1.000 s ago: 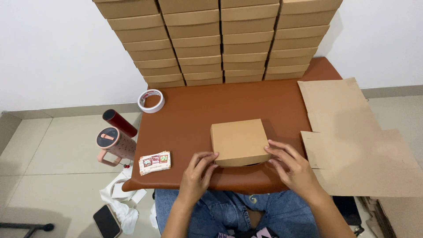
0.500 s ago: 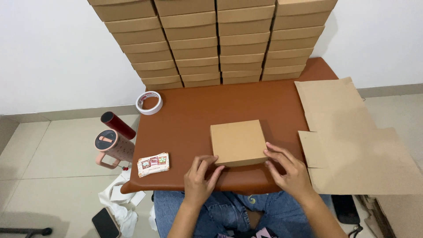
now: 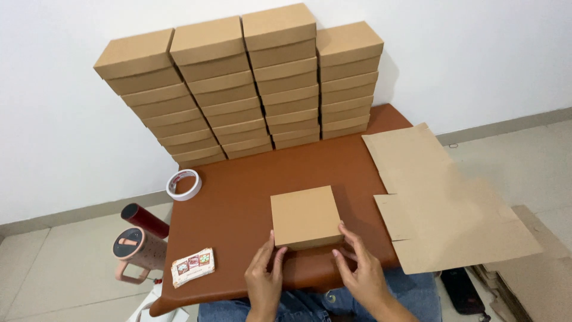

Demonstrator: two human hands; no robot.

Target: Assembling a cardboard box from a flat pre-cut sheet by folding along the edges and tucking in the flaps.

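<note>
Brown bench [image 3: 238,197] carries our work: a tape roll [image 3: 183,184] and a card pack [image 3: 192,266] at left. Our left hand [image 3: 264,280] touches the closed cardboard box [image 3: 305,216] at mid-bench with loose fingers, gripping nothing; our right hand [image 3: 360,271] likewise, beside flat cardboard sheets [image 3: 441,197].

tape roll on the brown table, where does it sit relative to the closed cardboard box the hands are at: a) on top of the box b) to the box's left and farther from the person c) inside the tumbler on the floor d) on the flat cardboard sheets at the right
b: the tape roll lies near the table's left edge, left of and beyond the closed cardboard box that both hands touch at its near side.
</note>
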